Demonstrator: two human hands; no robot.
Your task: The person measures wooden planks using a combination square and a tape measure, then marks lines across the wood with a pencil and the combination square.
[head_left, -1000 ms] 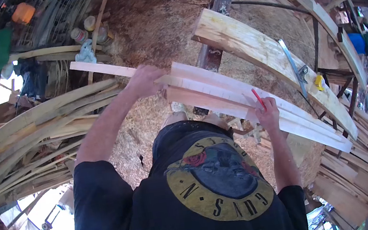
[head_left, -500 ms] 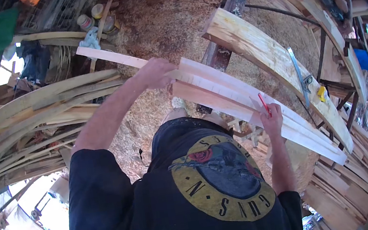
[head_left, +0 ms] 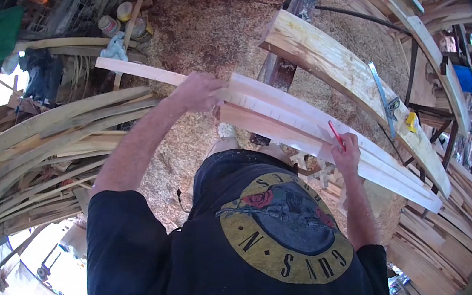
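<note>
Red pencil (head_left: 335, 132) pinched in the right hand (head_left: 346, 153), right over the pale board (head_left: 268, 96) — and the left hand (head_left: 201, 91) has its grip closed round the strip (head_left: 141, 70) at the board's end, thick slab (head_left: 325, 53) lying beyond.

Fisheye distortion bends the dark edges; glare whites out lower left.

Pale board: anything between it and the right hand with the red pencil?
Nothing visible between the right hand and the pale board; the red pencil, in that hand, projects over it. Tip contact is unclear.
</note>
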